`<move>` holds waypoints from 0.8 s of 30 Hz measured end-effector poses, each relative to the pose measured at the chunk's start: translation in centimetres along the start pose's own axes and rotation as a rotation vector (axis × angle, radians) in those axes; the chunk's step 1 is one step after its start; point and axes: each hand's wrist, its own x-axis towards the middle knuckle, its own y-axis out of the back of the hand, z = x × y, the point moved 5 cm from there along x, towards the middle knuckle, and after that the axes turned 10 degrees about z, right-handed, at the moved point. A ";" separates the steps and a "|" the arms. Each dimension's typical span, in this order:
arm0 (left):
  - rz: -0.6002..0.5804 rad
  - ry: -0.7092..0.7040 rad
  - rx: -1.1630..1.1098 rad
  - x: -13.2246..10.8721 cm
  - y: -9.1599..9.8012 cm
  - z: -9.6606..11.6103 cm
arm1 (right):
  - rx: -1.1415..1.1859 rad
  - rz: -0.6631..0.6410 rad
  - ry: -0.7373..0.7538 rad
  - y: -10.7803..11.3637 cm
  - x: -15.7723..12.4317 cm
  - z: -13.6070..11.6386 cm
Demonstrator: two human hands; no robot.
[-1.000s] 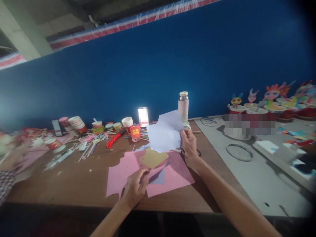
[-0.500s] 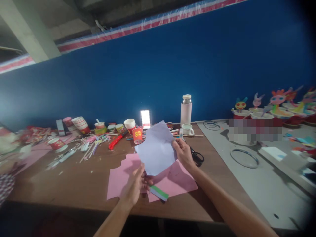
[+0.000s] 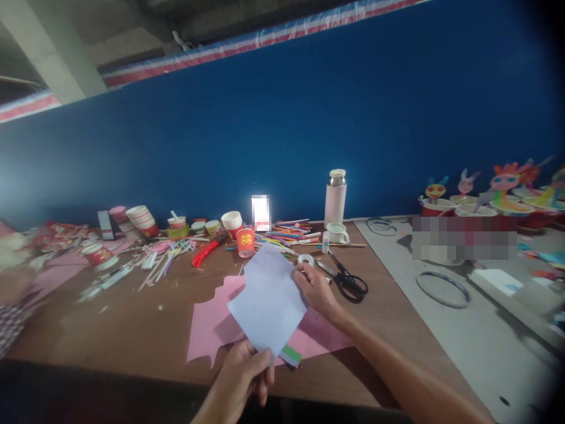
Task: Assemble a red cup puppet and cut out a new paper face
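A pale lavender sheet of paper is held up between both hands, tilted with one corner toward me. My left hand pinches its lower corner, thumb on top. At its right edge my right hand grips the sheet, fingers partly hidden behind. Beneath it lies pink paper with a cut, stepped edge. A green and pale strip pokes out under the sheet's lower right side. Black-handled scissors and a roll of tape rest just beyond my right hand.
A pink thermos stands behind a white mug. Colored sticks, a red paper cup and red strips line the back. At right, decorated cups stand on a grey table. A checked sleeve shows at far left.
The lavender sheet has come lower and toward me, turned so a corner points down. My left hand has shifted down to that corner. The scissors and tape now show more fully.
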 end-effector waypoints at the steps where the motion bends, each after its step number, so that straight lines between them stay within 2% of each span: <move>1: -0.003 0.009 0.006 -0.3 0.1 -0.3 | -0.028 -0.045 0.016 -0.2 -0.2 -0.1; 4: 0.000 0.031 0.016 -0.8 0.7 -1.5 | -0.101 -0.167 0.049 -0.9 -0.8 -0.6; 7: 0.007 0.037 0.035 -0.9 1.3 -2.5 | -0.159 -0.226 0.057 -1.3 -1.1 -0.8; 17: -0.006 -0.037 0.098 -0.8 2.0 -2.8 | -0.312 -0.284 0.072 -1.3 -1.0 -0.4; 19: -0.057 -0.042 0.202 -1.4 2.6 -1.7 | -0.347 -0.297 0.090 -1.3 -1.0 -0.3; 21: -0.122 -0.067 0.332 -1.9 3.5 0.6 | -0.392 -0.301 0.107 -1.3 -1.1 -0.1; 22: -0.146 -0.093 0.362 -1.8 4.1 2.3 | -0.416 -0.299 0.115 -1.3 -1.1 0.0; 24: -0.108 -0.256 0.359 -0.8 5.5 6.8 | -0.462 -0.296 0.135 -1.4 -1.1 0.4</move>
